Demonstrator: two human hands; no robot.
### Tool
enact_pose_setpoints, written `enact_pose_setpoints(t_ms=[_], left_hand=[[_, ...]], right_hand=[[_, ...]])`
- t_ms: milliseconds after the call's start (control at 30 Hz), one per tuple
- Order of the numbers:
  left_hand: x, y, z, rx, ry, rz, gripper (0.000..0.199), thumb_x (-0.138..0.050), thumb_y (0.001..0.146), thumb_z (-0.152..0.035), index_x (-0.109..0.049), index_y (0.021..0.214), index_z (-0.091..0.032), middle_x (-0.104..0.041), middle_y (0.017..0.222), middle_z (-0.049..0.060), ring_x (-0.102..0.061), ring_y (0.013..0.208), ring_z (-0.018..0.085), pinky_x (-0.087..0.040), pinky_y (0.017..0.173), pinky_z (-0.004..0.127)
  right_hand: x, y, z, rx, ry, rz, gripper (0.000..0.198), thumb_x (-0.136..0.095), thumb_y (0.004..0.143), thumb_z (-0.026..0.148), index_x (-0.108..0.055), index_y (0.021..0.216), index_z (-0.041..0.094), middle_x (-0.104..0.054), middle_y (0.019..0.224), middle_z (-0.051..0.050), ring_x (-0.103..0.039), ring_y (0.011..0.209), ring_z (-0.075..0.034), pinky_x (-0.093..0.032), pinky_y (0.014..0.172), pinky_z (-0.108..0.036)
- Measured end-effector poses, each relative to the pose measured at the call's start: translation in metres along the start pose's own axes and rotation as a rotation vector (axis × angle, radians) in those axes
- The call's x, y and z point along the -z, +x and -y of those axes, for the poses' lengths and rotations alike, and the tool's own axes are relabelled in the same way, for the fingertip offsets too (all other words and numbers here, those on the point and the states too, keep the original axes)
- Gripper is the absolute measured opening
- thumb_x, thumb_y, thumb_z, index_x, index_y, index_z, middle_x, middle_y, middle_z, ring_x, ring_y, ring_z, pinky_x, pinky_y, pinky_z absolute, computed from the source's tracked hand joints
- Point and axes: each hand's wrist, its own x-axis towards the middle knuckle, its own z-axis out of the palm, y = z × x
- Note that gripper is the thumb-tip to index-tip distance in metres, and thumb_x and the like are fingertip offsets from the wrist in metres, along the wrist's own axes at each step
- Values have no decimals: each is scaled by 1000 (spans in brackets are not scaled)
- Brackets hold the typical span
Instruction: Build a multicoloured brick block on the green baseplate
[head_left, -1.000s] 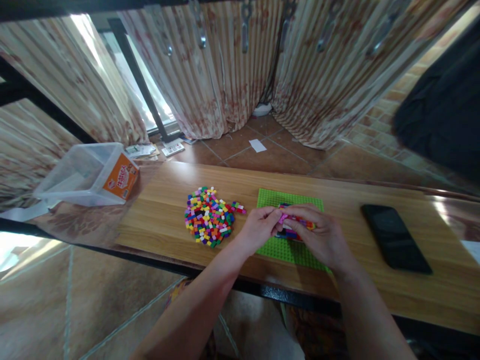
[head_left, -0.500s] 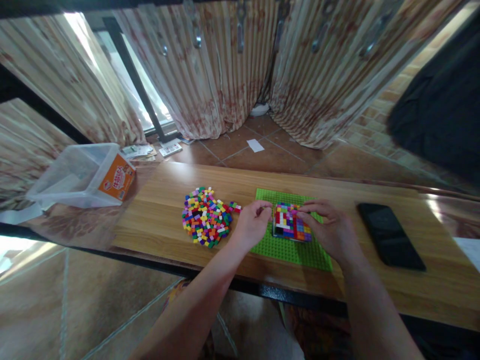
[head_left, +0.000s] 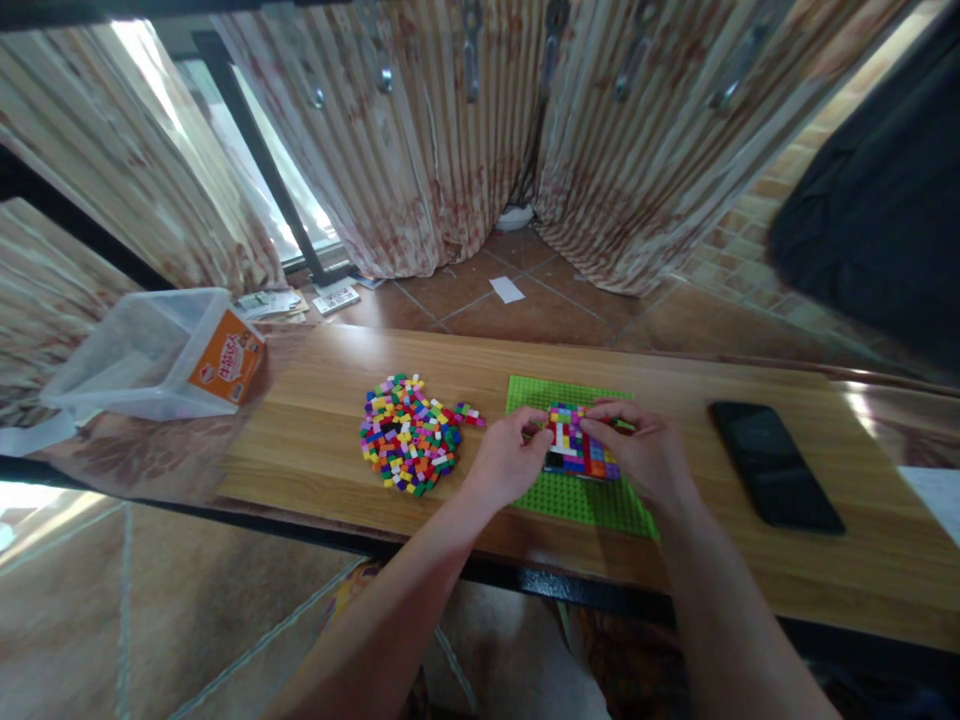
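Set brick build (head_left: 581, 457) on green baseplate (head_left: 581, 507) between the counter's (head_left: 315, 420) near and far edges, presumably for firm footing. Curled left hand (head_left: 506, 457) at its left side, probably to brace; bent right hand (head_left: 646, 448) over its top. Could not tell of any grasped brick.

- baseplate (head_left: 581, 506): bright green, studded grid
- brick build (head_left: 581, 458) on it: red, white, blue, purple, orange patchwork; black near-left corner
- brick pile (head_left: 412, 445), left: random multicolour mix
- tabletop (head_left: 307, 430): light-brown wood grain
- phone (head_left: 776, 465), right: black
- bin (head_left: 131, 350), left: clear, orange label (head_left: 227, 358), white lettering
- curtains (head_left: 420, 150), far: cream, reddish floral print
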Motion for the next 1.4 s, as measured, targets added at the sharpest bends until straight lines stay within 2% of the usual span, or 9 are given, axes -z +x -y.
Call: enact_pose_setpoints(t_ms=[100, 200, 433, 600, 800, 967, 1133, 1267, 1400], left_hand=[[0, 0, 2, -13, 16, 2, 24, -56, 87, -17, -71, 105, -15, -75, 90, 6, -66, 77, 18, -50, 72, 28], [0, 0, 4, -29, 33, 4, 24, -56, 87, -17, -71, 105, -15, -75, 91, 7, -67, 79, 18, -51, 74, 28], [0, -3, 2, -35, 55, 24, 24, -55, 89, -18, -70, 107, -14, -75, 94, 9, -68, 81, 19, -51, 73, 29], [11, -2, 0, -30, 209, -56, 24, -58, 88, -20, -70, 108, -15, -74, 90, 7, -66, 75, 18, -52, 73, 29], [54, 6, 7, -64, 549, -166, 29, -57, 83, -9, -70, 107, -17, -72, 100, 8, -67, 89, 21, -53, 86, 33], [83, 7, 9, -66, 788, -170, 41, -54, 77, 1, -71, 111, -16, -68, 113, 11, -63, 107, 23, -49, 98, 35], [87, 5, 10, -78, 921, -86, 38, -56, 77, -3, -73, 109, -16, -69, 112, 11, -60, 109, 26, -46, 103, 38], [83, 6, 12, -124, 953, -48, 33, -56, 80, -6, -75, 104, -17, -70, 108, 11, -59, 106, 25, -43, 104, 39], [82, 9, 14, -107, 977, -42, 31, -52, 84, -6, -75, 102, -17, -71, 104, 10, -60, 104, 24, -44, 102, 39]], right_hand=[[-5, -1, 6, -148, 143, 8, 33, -85, 59, 45, -75, 77, 20, -74, 91, -6, -68, 78, -20, -58, 71, -36], [-8, -3, 15, -278, 247, 6, 37, -88, 52, 42, -74, 78, 19, -73, 77, -4, -64, 59, -16, -56, 55, -31], [-11, -4, 23, -367, 353, -10, 37, -90, 45, 34, -73, 74, 19, -71, 64, 0, -62, 50, -14, -54, 48, -27], [-11, -5, 21, -378, 342, 1, 38, -90, 47, 36, -74, 78, 20, -71, 64, 0, -63, 49, -15, -55, 47, -28], [-7, -6, 19, -353, 347, 35, 41, -91, 49, 40, -75, 82, 20, -73, 67, -1, -66, 52, -17, -57, 48, -30], [-2, -3, 17, -258, 346, -99, 34, -87, 56, 39, -76, 83, 21, -74, 75, -1, -66, 59, -15, -58, 56, -30], [-2, 0, 14, -234, 330, -142, 24, -83, 61, 35, -76, 80, 22, -74, 76, -1, -66, 66, -16, -57, 61, -29], [-2, -1, 12, -211, 282, -134, 24, -82, 64, 37, -77, 82, 21, -74, 77, -2, -66, 66, -17, -56, 60, -31], [-2, -1, 13, -212, 270, -139, 25, -81, 63, 38, -77, 81, 21, -74, 77, -3, -66, 65, -17, -56, 58, -30]])
